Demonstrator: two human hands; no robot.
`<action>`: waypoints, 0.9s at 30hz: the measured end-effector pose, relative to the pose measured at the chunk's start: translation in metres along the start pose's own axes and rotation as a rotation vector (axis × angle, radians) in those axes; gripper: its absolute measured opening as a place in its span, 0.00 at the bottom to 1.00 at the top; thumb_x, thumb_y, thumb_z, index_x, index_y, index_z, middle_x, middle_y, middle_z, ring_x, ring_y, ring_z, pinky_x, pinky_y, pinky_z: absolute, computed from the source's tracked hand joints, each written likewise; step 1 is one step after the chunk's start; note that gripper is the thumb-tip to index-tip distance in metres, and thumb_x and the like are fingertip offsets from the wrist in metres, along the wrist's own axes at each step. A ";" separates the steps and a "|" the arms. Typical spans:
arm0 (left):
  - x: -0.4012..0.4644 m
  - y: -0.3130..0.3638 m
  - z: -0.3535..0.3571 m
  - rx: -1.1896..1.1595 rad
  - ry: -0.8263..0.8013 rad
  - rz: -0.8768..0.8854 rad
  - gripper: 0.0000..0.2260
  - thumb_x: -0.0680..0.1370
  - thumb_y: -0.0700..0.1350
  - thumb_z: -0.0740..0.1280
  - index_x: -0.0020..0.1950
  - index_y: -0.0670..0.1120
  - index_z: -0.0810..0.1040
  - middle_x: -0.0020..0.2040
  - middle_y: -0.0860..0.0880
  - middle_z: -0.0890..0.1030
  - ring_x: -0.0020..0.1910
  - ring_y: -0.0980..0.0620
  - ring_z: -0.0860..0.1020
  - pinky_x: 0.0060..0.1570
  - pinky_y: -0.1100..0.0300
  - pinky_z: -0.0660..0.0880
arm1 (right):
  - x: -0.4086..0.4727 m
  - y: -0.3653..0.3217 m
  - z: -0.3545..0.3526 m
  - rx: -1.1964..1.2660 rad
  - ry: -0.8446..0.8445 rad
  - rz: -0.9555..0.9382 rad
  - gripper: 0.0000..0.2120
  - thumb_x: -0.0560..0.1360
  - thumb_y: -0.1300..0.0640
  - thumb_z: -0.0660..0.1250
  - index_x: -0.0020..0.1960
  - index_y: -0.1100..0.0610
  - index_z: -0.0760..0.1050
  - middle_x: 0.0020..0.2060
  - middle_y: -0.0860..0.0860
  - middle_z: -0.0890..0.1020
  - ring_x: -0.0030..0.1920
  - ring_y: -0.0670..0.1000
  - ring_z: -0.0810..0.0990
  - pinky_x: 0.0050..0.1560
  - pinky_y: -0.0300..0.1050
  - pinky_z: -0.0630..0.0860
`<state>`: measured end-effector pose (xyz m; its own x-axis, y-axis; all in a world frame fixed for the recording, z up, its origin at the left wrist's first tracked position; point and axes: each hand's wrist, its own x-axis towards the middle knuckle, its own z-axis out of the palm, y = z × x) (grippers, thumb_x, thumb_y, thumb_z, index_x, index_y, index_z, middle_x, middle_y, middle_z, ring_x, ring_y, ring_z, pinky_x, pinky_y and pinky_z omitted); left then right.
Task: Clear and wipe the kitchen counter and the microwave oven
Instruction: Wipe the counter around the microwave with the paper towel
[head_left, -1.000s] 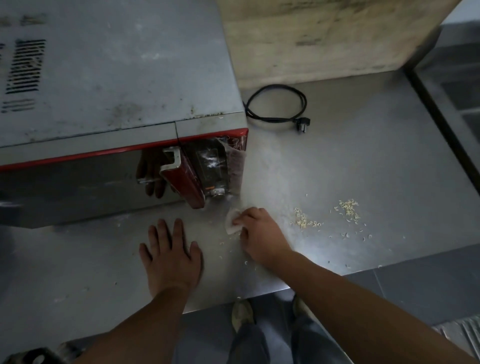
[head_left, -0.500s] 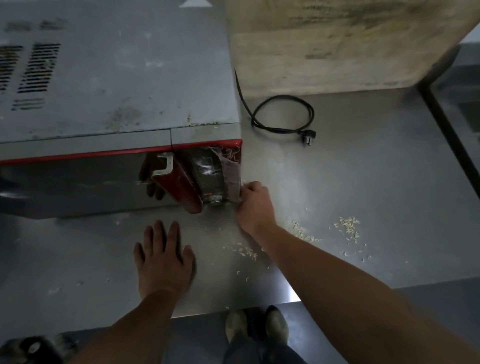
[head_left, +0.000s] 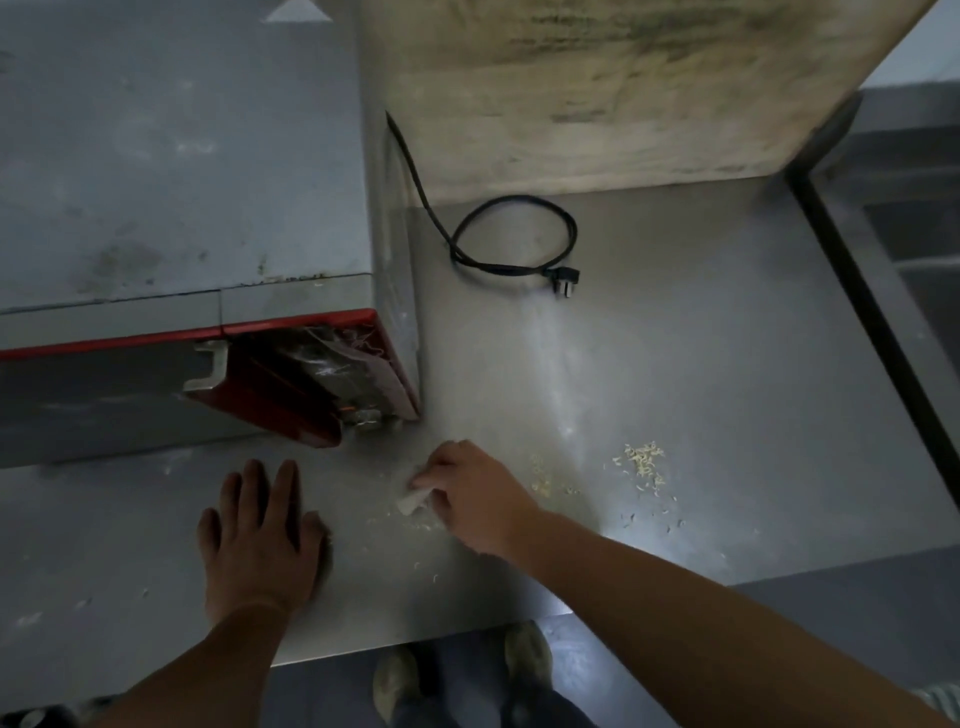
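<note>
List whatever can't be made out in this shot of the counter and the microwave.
- Small white wipe, head view: mostly hidden under the right hand, so its material and size are unclear.
- Grey microwave oven with red trim: left side and back cut off by the frame edges.
- Its control panel: dim, glare-streaked, unreadable.
- Pale scattered crumbs on the steel counter: too small to identify.
- Left hand: palm contact hidden.

Steel counter (head_left: 675, 364), microwave (head_left: 182, 182), cord (head_left: 514, 234), crumbs (head_left: 644, 460)
</note>
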<state>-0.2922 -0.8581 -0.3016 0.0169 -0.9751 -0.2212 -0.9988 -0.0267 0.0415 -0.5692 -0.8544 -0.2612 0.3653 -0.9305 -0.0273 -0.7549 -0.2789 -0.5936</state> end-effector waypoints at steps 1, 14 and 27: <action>-0.001 0.000 0.000 -0.001 0.004 0.003 0.33 0.76 0.61 0.49 0.81 0.52 0.60 0.80 0.43 0.58 0.80 0.42 0.52 0.74 0.42 0.51 | -0.006 0.006 -0.008 0.057 0.071 0.069 0.13 0.74 0.58 0.65 0.55 0.56 0.84 0.53 0.55 0.80 0.55 0.55 0.76 0.58 0.44 0.72; 0.002 0.000 0.003 0.010 0.025 0.019 0.34 0.74 0.59 0.52 0.80 0.51 0.61 0.80 0.41 0.59 0.78 0.40 0.54 0.72 0.40 0.55 | -0.106 0.161 -0.109 -0.229 0.423 0.930 0.15 0.75 0.61 0.64 0.60 0.60 0.80 0.54 0.62 0.77 0.51 0.65 0.77 0.52 0.51 0.75; 0.002 -0.003 -0.003 0.000 -0.031 0.022 0.34 0.74 0.61 0.49 0.80 0.53 0.60 0.80 0.43 0.57 0.79 0.41 0.52 0.73 0.41 0.52 | -0.082 0.007 -0.014 0.051 0.329 0.685 0.14 0.74 0.60 0.67 0.58 0.55 0.81 0.52 0.54 0.79 0.51 0.57 0.79 0.50 0.38 0.69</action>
<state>-0.2889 -0.8605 -0.2993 -0.0065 -0.9682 -0.2501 -0.9989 -0.0053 0.0465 -0.6122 -0.7835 -0.2516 -0.3628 -0.9167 -0.1672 -0.7252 0.3904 -0.5671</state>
